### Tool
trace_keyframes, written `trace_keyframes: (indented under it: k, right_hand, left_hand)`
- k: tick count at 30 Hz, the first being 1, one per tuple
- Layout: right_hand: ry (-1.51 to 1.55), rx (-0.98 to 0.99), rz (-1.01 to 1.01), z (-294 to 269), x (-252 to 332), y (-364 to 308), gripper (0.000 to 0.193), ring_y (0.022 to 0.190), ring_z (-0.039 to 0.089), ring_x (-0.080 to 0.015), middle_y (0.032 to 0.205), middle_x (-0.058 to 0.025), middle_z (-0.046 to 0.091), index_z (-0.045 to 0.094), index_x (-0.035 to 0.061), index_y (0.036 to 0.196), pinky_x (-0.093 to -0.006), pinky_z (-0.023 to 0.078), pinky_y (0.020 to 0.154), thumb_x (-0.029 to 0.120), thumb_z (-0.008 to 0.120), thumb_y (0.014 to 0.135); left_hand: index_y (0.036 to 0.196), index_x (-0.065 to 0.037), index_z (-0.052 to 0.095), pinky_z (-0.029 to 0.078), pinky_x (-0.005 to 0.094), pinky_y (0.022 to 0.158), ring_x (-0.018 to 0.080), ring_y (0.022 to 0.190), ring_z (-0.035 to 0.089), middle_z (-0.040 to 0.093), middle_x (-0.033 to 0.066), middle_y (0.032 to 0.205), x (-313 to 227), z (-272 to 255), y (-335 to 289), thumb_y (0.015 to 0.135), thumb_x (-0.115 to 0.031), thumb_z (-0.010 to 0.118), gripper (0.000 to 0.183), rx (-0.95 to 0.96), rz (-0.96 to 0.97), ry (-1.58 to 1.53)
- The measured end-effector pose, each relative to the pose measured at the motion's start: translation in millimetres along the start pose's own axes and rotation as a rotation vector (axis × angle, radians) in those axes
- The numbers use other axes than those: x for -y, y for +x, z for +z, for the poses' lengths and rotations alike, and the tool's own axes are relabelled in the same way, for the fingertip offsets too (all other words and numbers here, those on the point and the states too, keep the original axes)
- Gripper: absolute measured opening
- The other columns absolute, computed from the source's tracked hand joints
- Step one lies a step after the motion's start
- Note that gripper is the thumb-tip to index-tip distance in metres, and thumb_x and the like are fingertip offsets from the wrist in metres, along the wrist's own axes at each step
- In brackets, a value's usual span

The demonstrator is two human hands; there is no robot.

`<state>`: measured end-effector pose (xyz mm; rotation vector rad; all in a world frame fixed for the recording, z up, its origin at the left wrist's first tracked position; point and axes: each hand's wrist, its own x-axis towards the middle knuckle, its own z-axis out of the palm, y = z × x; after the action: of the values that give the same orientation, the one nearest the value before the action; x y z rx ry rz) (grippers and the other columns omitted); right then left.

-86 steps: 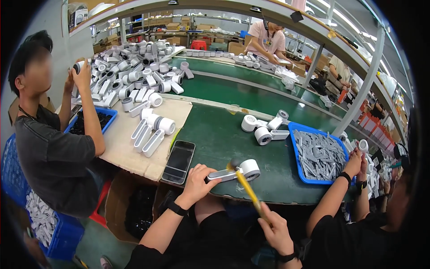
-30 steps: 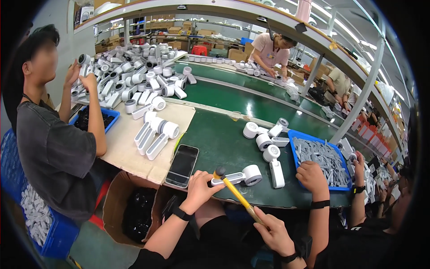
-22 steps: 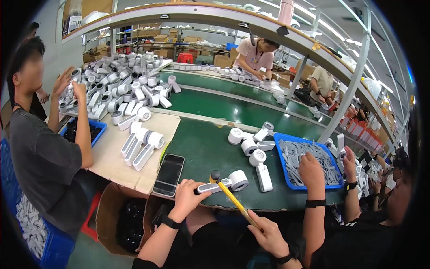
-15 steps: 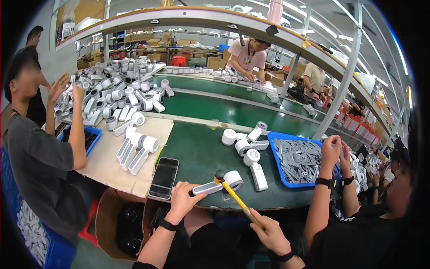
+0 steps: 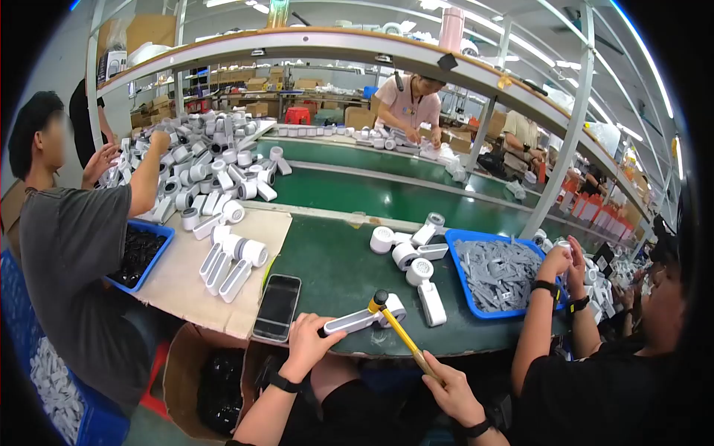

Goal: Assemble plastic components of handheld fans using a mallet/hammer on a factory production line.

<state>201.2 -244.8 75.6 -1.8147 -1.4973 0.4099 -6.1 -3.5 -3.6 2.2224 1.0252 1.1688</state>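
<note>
The left hand (image 5: 306, 342) grasps one end of a white-and-grey device (image 5: 351, 322) on the green bench (image 5: 335, 245); the right hand (image 5: 452, 392) grips a yellow-handled hammer (image 5: 402, 332), its dark head over the device. A phone (image 5: 277, 306) lies near the left hand.

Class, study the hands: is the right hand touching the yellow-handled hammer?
Touching: the head view shows the right hand closed around the lower handle of the yellow-handled hammer.
</note>
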Motion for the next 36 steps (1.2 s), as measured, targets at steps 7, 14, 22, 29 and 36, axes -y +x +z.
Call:
trace_keyframes:
  k: [7,14,22,29,36]
  right_hand:
    - [0.011,-0.057,-0.068,6,-19,0,0.054,0.077,0.063,-0.0117,0.090,-0.0101,0.067,0.051,0.0027,0.144,-0.0260,0.050,0.071,0.004,0.066,0.092]
    - [0.454,-0.135,0.139,10,0,-8,0.055,0.058,0.052,-0.0038,0.079,-0.0004,0.062,0.051,0.0067,0.147,-0.0203,0.043,0.052,0.001,0.063,0.094]
    - [0.171,-0.018,-0.049,2,0,2,0.058,0.059,0.052,-0.0039,0.077,0.0010,0.059,0.051,0.0063,0.147,-0.0202,0.043,0.053,0.000,0.066,0.091]
    - [0.024,-0.056,-0.210,11,6,16,0.056,0.070,0.058,-0.0133,0.087,-0.0076,0.065,0.053,0.0011,0.142,-0.0265,0.049,0.067,-0.003,0.068,0.088]
    - [0.082,-0.139,-0.170,9,12,18,0.055,0.108,0.068,-0.0237,0.120,-0.0195,0.069,0.055,0.0021,0.140,-0.0277,0.049,0.092,-0.003,0.067,0.087]
  left_hand:
    - [0.108,-0.012,0.074,0.048,0.0430,0.074,0.0315,0.083,0.062,0.067,0.0076,0.086,-7,-2,5,0.080,-0.031,0.079,0.035,0.008,0.102,-0.109]
    - [0.134,-0.007,0.058,0.048,0.0301,0.062,0.0141,0.066,0.059,0.062,0.0043,0.084,-44,-10,2,0.092,-0.025,0.072,0.048,0.262,-0.382,-0.543]
    - [0.099,-0.005,0.072,0.050,0.0404,0.078,0.0308,0.091,0.060,0.063,0.0091,0.087,-22,-1,-1,0.075,-0.017,0.081,0.029,-0.065,-0.013,-0.005]
    - [0.095,-0.004,0.072,0.050,0.0403,0.077,0.0305,0.086,0.060,0.064,0.0097,0.085,-9,7,0,0.076,-0.013,0.077,0.022,-0.086,0.050,-0.097]
    - [0.095,-0.003,0.071,0.049,0.0411,0.078,0.0315,0.087,0.060,0.064,0.0109,0.086,-17,3,-1,0.077,-0.014,0.077,0.022,-0.088,0.055,-0.101]
